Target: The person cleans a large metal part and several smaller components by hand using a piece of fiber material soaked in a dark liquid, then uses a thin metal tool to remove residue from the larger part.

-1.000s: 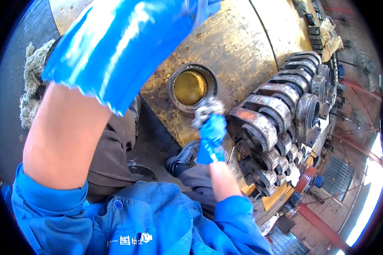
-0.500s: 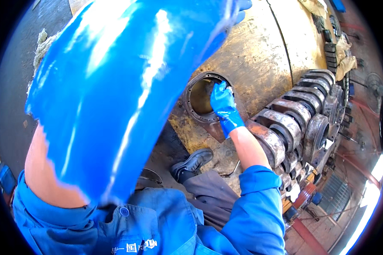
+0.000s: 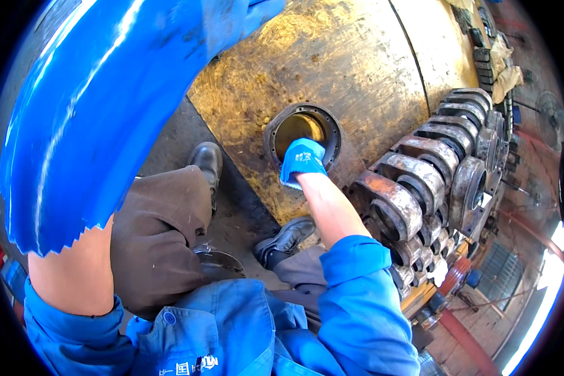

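A round, hollow metal housing (image 3: 272, 139) stands on the worn yellowish plate (image 3: 363, 62), its flanged rim pierced by small bolt holes. My right hand (image 3: 304, 158), in a blue rubber glove, reaches over the near rim into the opening. Its fingers are hidden inside, so whatever they touch does not show. Raised close to the camera at the upper left is my left hand (image 3: 238, 22), in a long blue rubber glove. The upper edge cuts most of it off; only a bit of its fingers shows, and nothing can be seen in them.
Stacked heavy metal castings (image 3: 413, 156) with round bores line the right side. My dark shoes (image 3: 285, 241) are on the near side of the housing. A dark round metal piece (image 3: 219, 262) lies between my legs. A fan (image 3: 548, 116) stands at the far right.
My right hand has moved from the right inner rim to the near side, its fingers now down in the opening. My left arm has swung left, uncovering more of the plate and my left leg.
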Tool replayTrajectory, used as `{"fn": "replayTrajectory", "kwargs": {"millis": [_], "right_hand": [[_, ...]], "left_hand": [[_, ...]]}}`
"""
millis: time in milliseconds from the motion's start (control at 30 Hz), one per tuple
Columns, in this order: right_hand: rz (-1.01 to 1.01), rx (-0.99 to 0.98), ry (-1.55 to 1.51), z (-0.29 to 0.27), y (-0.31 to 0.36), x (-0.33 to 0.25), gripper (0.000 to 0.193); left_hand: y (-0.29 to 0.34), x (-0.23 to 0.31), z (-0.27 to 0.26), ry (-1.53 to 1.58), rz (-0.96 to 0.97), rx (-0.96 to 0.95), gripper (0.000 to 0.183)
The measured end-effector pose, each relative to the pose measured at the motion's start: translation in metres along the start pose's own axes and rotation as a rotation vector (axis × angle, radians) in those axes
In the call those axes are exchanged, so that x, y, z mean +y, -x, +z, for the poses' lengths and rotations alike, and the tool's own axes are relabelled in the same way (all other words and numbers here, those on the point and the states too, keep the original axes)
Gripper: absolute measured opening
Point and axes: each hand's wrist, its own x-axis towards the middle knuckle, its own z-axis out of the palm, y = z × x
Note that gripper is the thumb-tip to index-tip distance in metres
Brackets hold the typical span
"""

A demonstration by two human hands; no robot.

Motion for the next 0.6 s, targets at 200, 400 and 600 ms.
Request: {"fn": "replayTrajectory", "kwargs": {"millis": [200,400,600], "right_hand": [[-0.005,0.277,0.063,-0.064,0.021,0.0,0.029],[0.125,0.174,0.16,0.014,-0.008,0.018,0.04],[-0.085,0.136,-0.678,0.012,0.011,0.02,0.036]], "left_hand": [[0.007,0.004,-0.006,-0.03,0.004,0.019,0.044],[0.007,0.005,0.004,-0.04,-0.008,0.035,0.044],[0.01,0.01,0.002,-0.055,0.007,0.041,0.044]]}}
